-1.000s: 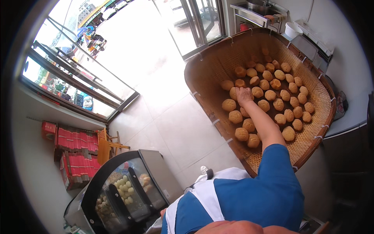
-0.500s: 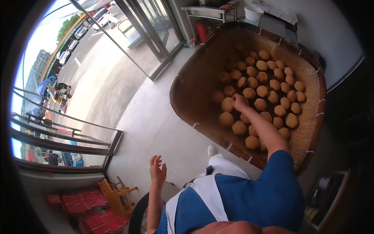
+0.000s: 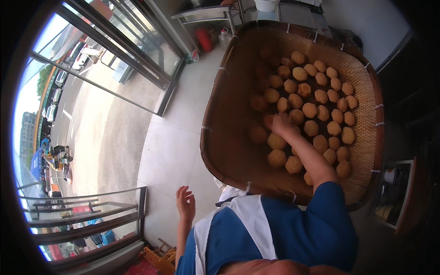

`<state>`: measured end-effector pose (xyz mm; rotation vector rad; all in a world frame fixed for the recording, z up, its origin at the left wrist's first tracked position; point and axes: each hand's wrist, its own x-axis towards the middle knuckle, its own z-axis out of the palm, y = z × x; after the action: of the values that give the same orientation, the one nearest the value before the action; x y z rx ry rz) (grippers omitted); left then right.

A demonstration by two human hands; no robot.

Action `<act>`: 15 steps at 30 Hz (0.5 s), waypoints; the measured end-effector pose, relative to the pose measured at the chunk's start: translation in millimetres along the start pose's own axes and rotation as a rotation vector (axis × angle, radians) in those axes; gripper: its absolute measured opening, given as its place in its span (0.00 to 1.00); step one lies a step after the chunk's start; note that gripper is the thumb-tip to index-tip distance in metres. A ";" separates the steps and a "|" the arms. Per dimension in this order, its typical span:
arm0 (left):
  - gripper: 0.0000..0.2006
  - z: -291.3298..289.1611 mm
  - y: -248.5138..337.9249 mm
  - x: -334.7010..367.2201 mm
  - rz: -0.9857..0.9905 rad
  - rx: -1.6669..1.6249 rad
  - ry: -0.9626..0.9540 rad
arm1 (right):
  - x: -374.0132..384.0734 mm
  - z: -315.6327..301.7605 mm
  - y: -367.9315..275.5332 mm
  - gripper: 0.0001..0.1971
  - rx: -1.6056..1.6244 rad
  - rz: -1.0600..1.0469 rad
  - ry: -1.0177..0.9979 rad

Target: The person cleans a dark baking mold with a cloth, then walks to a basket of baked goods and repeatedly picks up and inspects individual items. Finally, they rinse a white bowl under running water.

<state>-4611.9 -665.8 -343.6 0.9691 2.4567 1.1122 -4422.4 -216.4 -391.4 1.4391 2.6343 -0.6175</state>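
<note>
A large square woven basket tray [image 3: 208, 137] with a brown rim spreads out in front of me. Several round, tan-brown, dough-like balls [image 3: 310, 110] lie in it, spaced apart in loose rows. My right hand [image 3: 282, 123] reaches over the tray's middle, its fingers bent round a brown ball [image 3: 268, 121] that they partly cover. Just below the hand sits a bigger pale ball [image 3: 276, 140]. Off to the left, outside the tray, my left hand [image 3: 185, 201] hangs in the air with fingers apart and slightly curled, holding nothing.
Glass doors [image 3: 151, 55] at the left give onto a paved outdoor area. Behind the tray are a metal rack [image 3: 206, 13], a red fire extinguisher [image 3: 204, 39] and a white bucket [image 3: 266, 5]. A shelf unit [image 3: 394, 195] stands at right, a wooden stool [image 3: 160, 256] at lower left.
The view has turned and shifted, so the tray sits nearer my body. My right hand has moved from beside a pale ball to a brown one. My left hand stays raised and empty.
</note>
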 end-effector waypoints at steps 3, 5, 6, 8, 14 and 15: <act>0.19 1.6 -12.2 56.4 0.087 0.025 -0.156 | 4.8 8.5 -17.9 0.25 0.147 0.112 0.006; 0.19 -0.5 -12.5 100.8 0.160 0.044 -0.253 | 4.6 14.4 -19.7 0.25 0.234 0.143 0.039; 0.19 -3.5 -16.7 119.6 0.182 0.031 -0.266 | 5.6 14.5 -22.5 0.26 0.276 0.151 0.062; 0.19 -12.6 -26.2 151.6 0.210 0.010 -0.312 | -1.0 12.0 -26.2 0.26 0.070 -0.049 0.368; 0.18 -32.1 -63.7 217.6 0.262 0.030 -0.450 | -22.4 19.0 -16.7 0.25 0.182 0.106 0.593; 0.18 -34.5 -70.8 223.1 0.254 0.029 -0.478 | -22.7 19.9 -7.8 0.23 0.242 0.207 0.645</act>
<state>-4826.2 -568.7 -367.9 1.4001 2.0082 0.7951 -4418.6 -245.7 -401.5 2.2779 2.8531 -0.5296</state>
